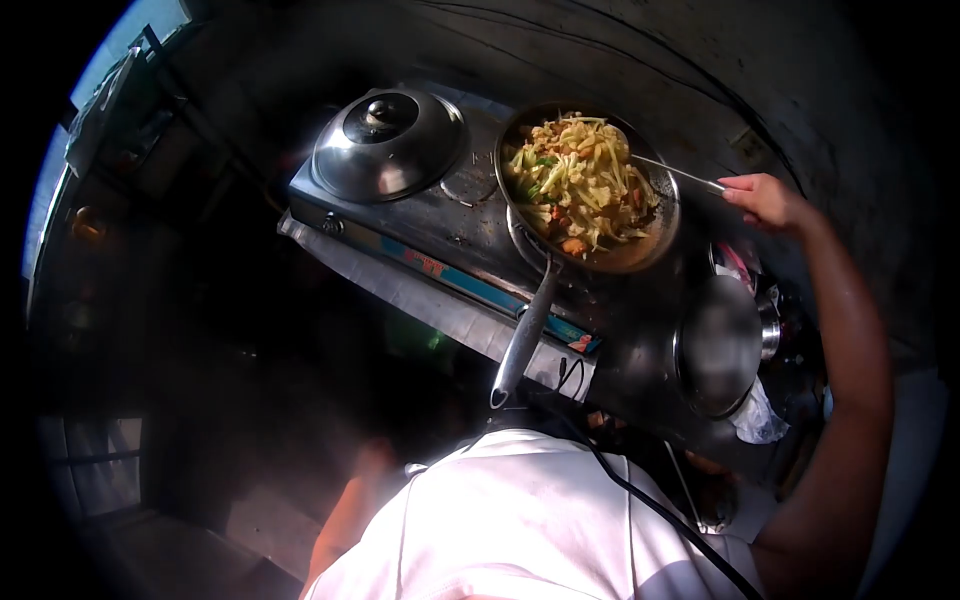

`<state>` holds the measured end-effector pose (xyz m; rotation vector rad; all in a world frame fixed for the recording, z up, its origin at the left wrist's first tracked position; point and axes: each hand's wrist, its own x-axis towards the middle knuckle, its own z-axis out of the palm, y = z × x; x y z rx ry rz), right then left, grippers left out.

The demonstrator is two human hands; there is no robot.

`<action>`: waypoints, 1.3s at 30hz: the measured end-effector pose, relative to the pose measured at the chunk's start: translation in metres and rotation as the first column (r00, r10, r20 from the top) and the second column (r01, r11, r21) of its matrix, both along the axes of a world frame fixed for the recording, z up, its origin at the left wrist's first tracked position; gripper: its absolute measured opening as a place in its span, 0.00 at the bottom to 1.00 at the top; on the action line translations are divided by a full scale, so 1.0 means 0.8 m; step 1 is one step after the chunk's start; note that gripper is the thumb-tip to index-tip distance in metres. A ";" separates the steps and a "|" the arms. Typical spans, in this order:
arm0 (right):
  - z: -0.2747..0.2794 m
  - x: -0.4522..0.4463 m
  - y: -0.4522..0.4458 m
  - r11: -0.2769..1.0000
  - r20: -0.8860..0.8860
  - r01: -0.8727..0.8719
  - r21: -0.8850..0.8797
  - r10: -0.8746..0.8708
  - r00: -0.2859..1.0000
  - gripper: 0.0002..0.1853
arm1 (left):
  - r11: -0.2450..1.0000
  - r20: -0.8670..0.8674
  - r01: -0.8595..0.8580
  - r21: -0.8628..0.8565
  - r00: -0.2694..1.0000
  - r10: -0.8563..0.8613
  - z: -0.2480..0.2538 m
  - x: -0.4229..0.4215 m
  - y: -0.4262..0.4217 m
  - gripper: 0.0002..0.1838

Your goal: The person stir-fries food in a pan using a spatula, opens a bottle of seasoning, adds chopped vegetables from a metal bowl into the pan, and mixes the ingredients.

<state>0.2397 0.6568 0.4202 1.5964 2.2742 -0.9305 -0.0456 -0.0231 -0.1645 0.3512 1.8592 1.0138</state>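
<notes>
At the right, my right hand (pixel 768 200) is closed around the handle of a long, thin metal cooking utensil (pixel 685 173). Its working end is hidden in the food, so I cannot tell its kind. A frying pan (pixel 664 232) on the stove holds a heap of cut, cauliflower-like vegetables (pixel 585 180) with orange and green pieces. The pan's long grey handle (pixel 525 345) points toward my body, and neither hand touches it. My left hand (pixel 374 458) is low beside my body, dim and smeared, its fingers not readable.
A domed metal lid (pixel 415 150) with a dark top and knob sits on the left side of the gas stove (pixel 465 235). A blurred round dish (pixel 718 340) and a crumpled plastic bag (pixel 760 415) lie at the right. A black cable (pixel 650 500) crosses my white shirt.
</notes>
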 end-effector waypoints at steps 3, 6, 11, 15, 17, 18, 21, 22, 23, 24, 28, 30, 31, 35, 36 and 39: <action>0.009 0.015 -0.014 0.991 -0.077 -0.132 0.023 0.133 0.988 0.22 | 0.996 -0.011 -0.065 -0.061 0.998 0.065 0.015 0.015 -0.001 0.12; 0.057 0.035 -0.031 0.978 -0.061 -0.205 0.036 0.207 0.976 0.23 | 0.921 0.327 -0.333 -0.201 0.864 0.383 0.077 0.017 0.022 0.12; 0.067 0.034 0.039 0.981 -0.001 -0.183 0.071 0.183 0.983 0.23 | 0.913 0.226 -0.309 -0.266 0.901 0.371 0.141 0.019 0.078 0.12; 0.047 -0.033 0.069 0.967 0.023 -0.255 0.019 0.255 0.967 0.22 | 0.890 0.245 -0.368 -0.269 0.868 0.433 0.147 0.029 0.098 0.13; 0.026 -0.056 0.087 0.971 -0.072 -0.239 -0.020 0.237 0.969 0.22 | 0.903 0.229 -0.328 -0.279 0.890 0.394 0.167 0.035 0.105 0.14; 0.026 -0.064 0.083 0.973 -0.076 -0.229 -0.041 0.226 0.971 0.22 | 0.902 0.224 -0.323 -0.286 0.893 0.391 0.174 0.039 0.103 0.14; 0.033 -0.069 0.056 0.920 -0.121 -0.391 -0.035 0.384 0.915 0.23 | 0.905 0.187 -0.284 -0.318 0.917 0.353 0.168 0.044 0.094 0.14; 0.037 -0.066 0.041 0.922 -0.118 -0.385 -0.036 0.379 0.918 0.23 | 0.919 0.166 -0.248 -0.306 0.937 0.309 0.145 0.045 0.077 0.13; 0.040 -0.059 0.020 0.897 -0.084 -0.439 0.052 0.442 0.893 0.23 | 0.931 0.145 -0.212 -0.296 0.954 0.263 0.116 0.044 0.057 0.13; 0.041 -0.051 0.003 0.860 -0.043 -0.492 0.136 0.501 0.864 0.23 | 0.933 0.149 -0.205 -0.296 0.955 0.257 0.081 0.041 0.035 0.13; 0.043 -0.001 -0.065 0.772 -0.059 -0.518 0.368 0.576 0.815 0.25 | 0.964 -0.243 0.179 -0.199 0.944 -0.225 -0.018 0.013 -0.019 0.11; 0.057 0.015 -0.109 0.819 -0.041 -0.454 0.351 0.498 0.866 0.25 | 0.917 -0.431 0.379 -0.125 0.812 -0.394 -0.035 0.002 -0.028 0.11; 0.061 0.023 -0.127 0.855 -0.029 -0.390 0.342 0.424 0.905 0.26 | 0.875 -0.508 0.461 -0.149 0.723 -0.468 -0.029 -0.010 -0.015 0.11; 0.064 0.054 -0.175 0.835 -0.011 -0.379 0.398 0.418 0.908 0.25 | 0.919 -0.454 0.382 -0.092 0.806 -0.381 -0.017 -0.055 0.044 0.11; 0.073 0.058 -0.186 0.844 0.003 -0.347 0.409 0.379 0.925 0.25 | 0.926 -0.387 0.366 -0.096 0.843 -0.373 -0.031 -0.066 0.051 0.10; 0.112 0.061 -0.224 0.904 -0.035 -0.199 0.379 0.229 0.973 0.24 | 0.954 -0.255 0.280 0.105 0.935 -0.246 -0.066 -0.085 0.070 0.09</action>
